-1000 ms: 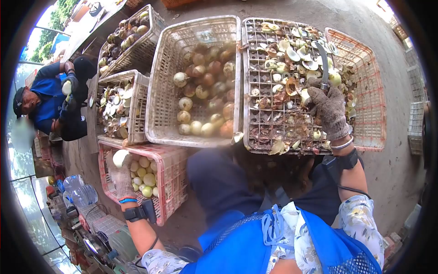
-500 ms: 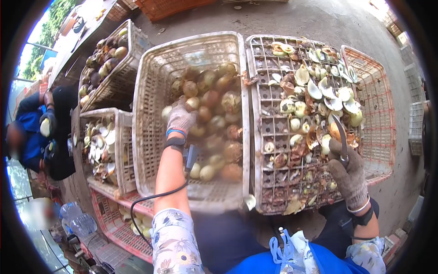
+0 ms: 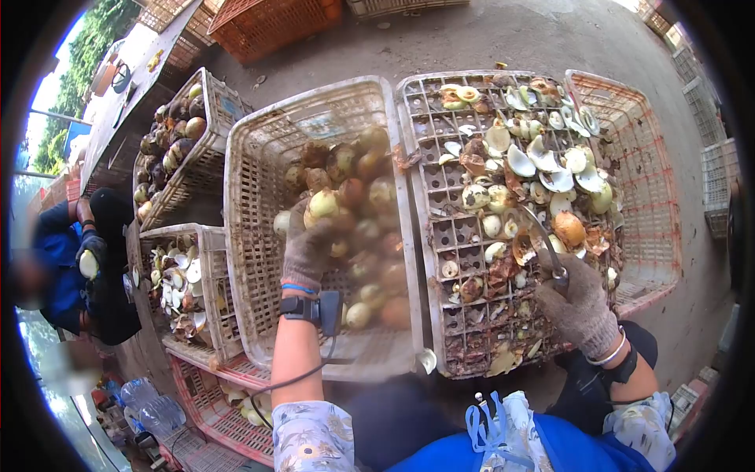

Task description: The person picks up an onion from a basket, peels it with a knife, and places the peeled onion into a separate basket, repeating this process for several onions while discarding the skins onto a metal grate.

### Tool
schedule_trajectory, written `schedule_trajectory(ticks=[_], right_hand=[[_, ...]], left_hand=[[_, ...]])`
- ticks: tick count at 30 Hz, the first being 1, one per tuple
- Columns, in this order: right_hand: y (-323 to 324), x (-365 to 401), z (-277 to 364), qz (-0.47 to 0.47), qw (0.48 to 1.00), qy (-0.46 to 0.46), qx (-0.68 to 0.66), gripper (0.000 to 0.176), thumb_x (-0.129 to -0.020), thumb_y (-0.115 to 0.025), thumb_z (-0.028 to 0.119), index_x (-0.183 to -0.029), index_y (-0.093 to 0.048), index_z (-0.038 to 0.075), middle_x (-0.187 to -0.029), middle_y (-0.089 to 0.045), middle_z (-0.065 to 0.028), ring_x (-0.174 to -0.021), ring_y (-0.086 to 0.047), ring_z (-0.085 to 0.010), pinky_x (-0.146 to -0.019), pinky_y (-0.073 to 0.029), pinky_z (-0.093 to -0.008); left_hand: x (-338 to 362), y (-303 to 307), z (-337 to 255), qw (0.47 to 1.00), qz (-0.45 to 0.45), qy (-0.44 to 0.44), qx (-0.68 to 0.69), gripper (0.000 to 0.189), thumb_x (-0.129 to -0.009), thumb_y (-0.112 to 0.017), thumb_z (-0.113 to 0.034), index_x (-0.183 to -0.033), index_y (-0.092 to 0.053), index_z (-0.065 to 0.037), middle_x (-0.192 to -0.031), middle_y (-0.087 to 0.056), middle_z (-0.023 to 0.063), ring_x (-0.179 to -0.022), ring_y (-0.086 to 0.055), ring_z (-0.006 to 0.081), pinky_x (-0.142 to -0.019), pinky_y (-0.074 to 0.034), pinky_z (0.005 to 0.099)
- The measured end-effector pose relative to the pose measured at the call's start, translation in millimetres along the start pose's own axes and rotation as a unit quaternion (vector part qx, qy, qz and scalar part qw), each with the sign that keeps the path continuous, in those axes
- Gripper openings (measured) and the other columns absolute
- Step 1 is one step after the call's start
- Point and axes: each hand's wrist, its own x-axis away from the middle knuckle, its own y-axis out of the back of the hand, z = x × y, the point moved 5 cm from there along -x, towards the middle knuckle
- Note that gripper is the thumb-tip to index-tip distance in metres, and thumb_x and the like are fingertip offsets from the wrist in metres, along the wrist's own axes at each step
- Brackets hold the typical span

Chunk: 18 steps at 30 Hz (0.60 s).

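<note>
My left hand [image 3: 307, 245], in a dirty knit glove, is closed round a pale yellow-green onion [image 3: 323, 204] above the pile of onions [image 3: 363, 189] in the deep plastic crate [image 3: 259, 141]. Some onions there are brown and dirty. My right hand [image 3: 578, 303], gloved too, grips a curved knife [image 3: 548, 245], its blade pointing up and left over the upturned grid crate [image 3: 460, 271]. On that grid lie white onion pieces [image 3: 557, 179], brown skins and several small onions.
At the left, a crate of dark onions [image 3: 169, 145] stands behind a crate of white peel [image 3: 179, 271]. A person [image 3: 75, 259] in blue sits further left, holding an onion. A reddish crate [image 3: 641, 173] adjoins the grid; an orange crate [image 3: 267, 31] is at the back.
My left hand has come up from the pile with an onion in it. My right hand, still on the knife, has moved slightly left and down. The view has shifted a little.
</note>
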Motion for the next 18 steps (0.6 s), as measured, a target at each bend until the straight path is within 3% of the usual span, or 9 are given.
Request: schedule_trajectory(ticks=[3,5,8,9,13,17,18], right_hand=[[0,14,17,0.005,0.998,0.044,-0.054,0.04,-0.083,-0.072,0.011,-0.119,-0.06,-0.001,-0.093,-0.066,-0.0131,-0.074,-0.062,-0.0161,-0.069,-0.052,-0.0319],[6,22,39,-0.007,0.985,0.17,-0.007,0.039,-0.083,-0.073,0.012,-0.118,-0.06,0.001,-0.092,-0.066,-0.0151,-0.071,-0.064,-0.0213,-0.068,-0.052,-0.0333],[10,31,45,-0.079,0.953,0.285,0.059,0.032,-0.084,-0.071,0.019,-0.112,-0.062,0.005,-0.086,-0.064,-0.0164,-0.073,-0.065,-0.0318,-0.064,-0.052,-0.0405],[15,36,50,-0.079,0.958,0.27,0.061,0.028,-0.084,-0.069,0.019,-0.108,-0.062,0.006,-0.081,-0.062,-0.0164,-0.072,-0.064,-0.0345,-0.063,-0.052,-0.0427],[44,55,58,-0.161,0.899,0.396,0.096,0.029,-0.082,-0.068,0.018,-0.107,-0.06,0.005,-0.085,-0.062,-0.0164,-0.076,-0.064,-0.0368,-0.064,-0.052,-0.0446],[76,68,51,-0.154,0.895,0.396,0.134,0.027,-0.079,-0.067,0.016,-0.104,-0.06,0.006,-0.083,-0.062,-0.015,-0.076,-0.064,-0.0364,-0.065,-0.052,-0.0442],[81,69,48,-0.132,0.901,0.378,0.164,0.026,-0.079,-0.067,0.014,-0.102,-0.061,0.007,-0.083,-0.062,-0.0146,-0.076,-0.064,-0.0361,-0.065,-0.053,-0.0439]], left_hand=[[52,-73,-33,0.996,0.079,0.005,0.039,0.063,-0.08,-0.07,-0.003,-0.137,-0.042,-0.008,-0.117,-0.06,0.0119,-0.101,-0.064,0.0275,-0.082,-0.059,0.0399],[79,-116,-50,0.989,0.132,0.014,0.062,0.065,-0.079,-0.071,-0.004,-0.138,-0.042,-0.007,-0.119,-0.06,0.0121,-0.103,-0.064,0.028,-0.084,-0.059,0.0402],[109,-174,-61,0.982,0.186,0.018,-0.039,0.069,-0.077,-0.073,-0.006,-0.139,-0.042,-0.003,-0.122,-0.059,0.0133,-0.108,-0.063,0.029,-0.087,-0.058,0.0395],[121,-197,-65,0.973,0.191,0.01,-0.125,0.069,-0.075,-0.073,-0.007,-0.137,-0.042,-0.001,-0.121,-0.059,0.0135,-0.105,-0.064,0.027,-0.088,-0.058,0.0385],[171,-278,-61,0.968,0.206,0.011,-0.142,0.07,-0.07,-0.075,-0.014,-0.132,-0.045,0.004,-0.114,-0.062,0.0127,-0.099,-0.066,0.0241,-0.085,-0.057,0.0365],[197,-316,-40,0.964,0.202,0.047,-0.165,0.072,-0.071,-0.077,-0.018,-0.131,-0.046,0.007,-0.117,-0.063,0.0144,-0.101,-0.065,0.0249,-0.088,-0.056,0.0381],[200,-324,-38,0.967,0.196,0.017,-0.159,0.055,-0.075,-0.07,-0.011,-0.125,-0.053,0.004,-0.103,-0.065,0.0106,-0.088,-0.064,0.0186,-0.077,-0.054,0.0316]])
